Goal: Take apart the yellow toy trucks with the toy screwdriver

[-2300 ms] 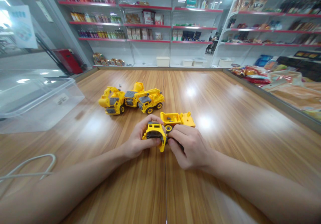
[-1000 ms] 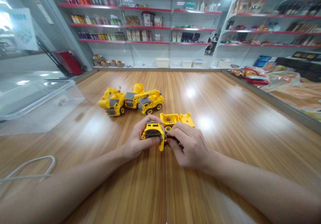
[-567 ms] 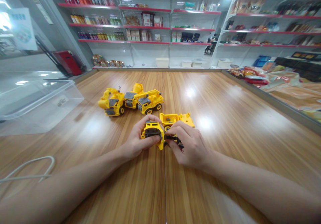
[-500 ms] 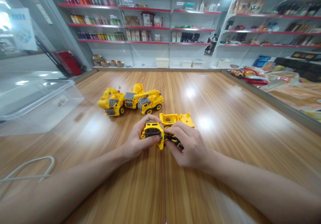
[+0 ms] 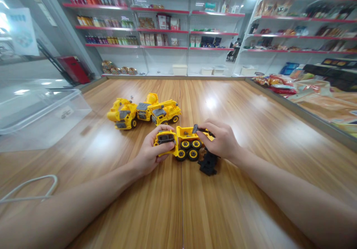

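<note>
My left hand [image 5: 150, 148] is closed around a yellow toy truck cab [image 5: 175, 149], its thumb across the dark window part. My right hand [image 5: 221, 139] pinches a slim dark piece with a grey end [image 5: 195, 129]; its exact kind is unclear. That piece is raised over a yellow toy dump bed [image 5: 182, 130], apart from the cab. Several black toy wheels with yellow hubs [image 5: 193, 154] sit grouped between my hands. Below the right hand lies a black plastic chassis part [image 5: 208, 164]. My right fingers partly hide yellow plastic behind them.
Beyond my left hand stand a yellow toy excavator [image 5: 122, 115], a toy mixer truck [image 5: 145, 109] and a toy crane truck [image 5: 167, 113]. At left are a clear plastic bin [image 5: 69, 111] and a white cable [image 5: 52, 187]. Packaged goods [image 5: 315, 96] line the right side.
My right hand has moved up and right, away from the cab, with the slim dark piece raised. The wheels and black chassis part now show. The cab has shifted slightly left.
</note>
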### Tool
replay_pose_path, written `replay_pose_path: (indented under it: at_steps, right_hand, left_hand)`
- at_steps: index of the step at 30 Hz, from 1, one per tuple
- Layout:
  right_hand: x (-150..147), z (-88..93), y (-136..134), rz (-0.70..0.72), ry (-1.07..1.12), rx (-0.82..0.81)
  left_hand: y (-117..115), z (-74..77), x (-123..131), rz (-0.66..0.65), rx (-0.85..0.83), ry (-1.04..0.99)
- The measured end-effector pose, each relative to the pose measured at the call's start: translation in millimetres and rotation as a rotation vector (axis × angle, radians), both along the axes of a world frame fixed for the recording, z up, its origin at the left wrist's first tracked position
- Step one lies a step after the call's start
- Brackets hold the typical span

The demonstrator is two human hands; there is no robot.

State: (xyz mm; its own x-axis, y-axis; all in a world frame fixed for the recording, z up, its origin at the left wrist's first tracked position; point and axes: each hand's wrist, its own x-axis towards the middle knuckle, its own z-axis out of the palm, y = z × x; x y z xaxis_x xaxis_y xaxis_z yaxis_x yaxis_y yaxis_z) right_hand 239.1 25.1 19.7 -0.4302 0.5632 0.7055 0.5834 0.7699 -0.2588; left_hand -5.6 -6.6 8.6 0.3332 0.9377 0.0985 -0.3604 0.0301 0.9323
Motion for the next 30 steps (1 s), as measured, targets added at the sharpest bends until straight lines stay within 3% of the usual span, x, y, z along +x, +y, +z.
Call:
replay_pose_path:
  at_steps: [5, 11, 17, 20, 25, 30]
  right_hand:
    - [-8, -1.4, -9, 0.057, -0.058, 0.046]
    - [-13, 1.3, -19, 0.172, -0.202, 0.154]
    - [-13, -1.7, -19, 0.141, -0.179, 0.158]
    - [-13, -1.7, -17, 0.039, -0.156, 0.109]
    - [-12, -2.3, -12, -0.268, -0.179, -0.065]
    - [-12, -3.2, -11, -0.316, -0.237, -0.142]
  left_hand:
    - [-2, -1.6, -1, -0.061, 0.042, 0.033]
    - [-3, -4.4, -7, -0.305, 0.088, 0.21]
    - [-1, -6.5, -8, -0.279, 0.071, 0.208]
    - [-1, -7.1, -7, -0.216, 0.043, 0.178]
    - [-1, -6.1, -4, -0.129, 0.023, 0.151]
    - [0, -7.5, -4, -0.175, 0.033, 0.167]
